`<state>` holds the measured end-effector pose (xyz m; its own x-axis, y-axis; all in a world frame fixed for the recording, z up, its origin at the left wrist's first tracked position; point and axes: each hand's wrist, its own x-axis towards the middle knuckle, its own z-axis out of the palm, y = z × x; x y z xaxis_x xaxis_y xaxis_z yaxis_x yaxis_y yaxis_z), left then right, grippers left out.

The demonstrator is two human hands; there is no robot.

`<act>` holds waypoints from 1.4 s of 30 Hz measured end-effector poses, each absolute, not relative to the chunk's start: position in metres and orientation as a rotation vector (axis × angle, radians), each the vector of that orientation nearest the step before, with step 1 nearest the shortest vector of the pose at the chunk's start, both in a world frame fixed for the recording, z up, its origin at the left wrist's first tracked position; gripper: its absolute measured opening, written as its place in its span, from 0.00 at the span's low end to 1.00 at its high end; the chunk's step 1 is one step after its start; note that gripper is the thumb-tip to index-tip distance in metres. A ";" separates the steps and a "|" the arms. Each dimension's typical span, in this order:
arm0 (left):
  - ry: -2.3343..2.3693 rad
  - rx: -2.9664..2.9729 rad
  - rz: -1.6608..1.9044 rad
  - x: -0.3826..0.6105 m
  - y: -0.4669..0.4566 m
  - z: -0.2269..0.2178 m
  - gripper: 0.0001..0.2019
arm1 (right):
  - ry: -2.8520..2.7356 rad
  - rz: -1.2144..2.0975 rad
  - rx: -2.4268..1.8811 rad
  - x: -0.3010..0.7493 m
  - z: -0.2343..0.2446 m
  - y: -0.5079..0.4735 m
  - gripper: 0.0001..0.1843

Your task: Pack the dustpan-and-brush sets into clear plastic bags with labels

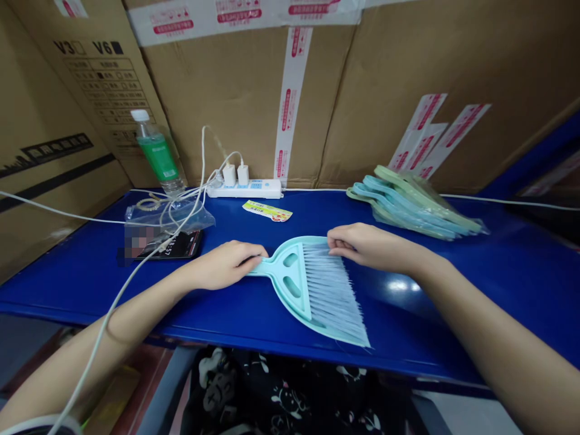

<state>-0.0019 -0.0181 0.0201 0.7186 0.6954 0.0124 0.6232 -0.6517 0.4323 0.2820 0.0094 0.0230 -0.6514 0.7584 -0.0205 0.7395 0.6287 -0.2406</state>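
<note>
A light blue hand brush (333, 296) lies nested on a matching dustpan (281, 290), flat on the blue table, with its bristles pointing right. My left hand (231, 264) is closed round the handles at the left end. At the far right corner of the bristles, my right hand (351, 243) has its fingers curled and pressed together by the dustpan's edge. Whatever is between those fingertips is hidden or too small to make out.
Behind on the right lie several bagged green and blue dustpan sets (412, 202). A white power strip (247, 188), a green-labelled bottle (158, 154), a phone (183, 244) and a colourful label (267, 211) are at the back and left. A white cable (131, 278) crosses over my left arm.
</note>
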 end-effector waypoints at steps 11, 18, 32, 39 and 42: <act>1.020 2.514 0.235 -0.001 -0.019 0.020 0.13 | -2.731 0.294 -1.110 0.286 0.016 0.013 0.08; 1.002 2.508 0.237 -0.002 -0.019 0.021 0.14 | -2.729 0.203 -1.056 0.288 0.016 0.014 0.11; 1.011 2.526 0.227 -0.002 -0.019 0.020 0.13 | -2.706 0.170 -0.959 0.288 0.015 0.015 0.12; 1.008 2.510 0.213 -0.002 -0.019 0.023 0.13 | -2.692 0.198 -0.953 0.287 0.015 0.015 0.11; 1.005 2.509 0.210 -0.002 -0.019 0.022 0.14 | -2.699 0.204 -0.969 0.287 0.015 0.016 0.11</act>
<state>-0.0015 -0.0191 0.0222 0.7260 0.6874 -0.0180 0.6228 -0.6462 0.4411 0.2874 0.0156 0.0150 -0.7413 0.6404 0.2007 0.6030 0.7669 -0.2196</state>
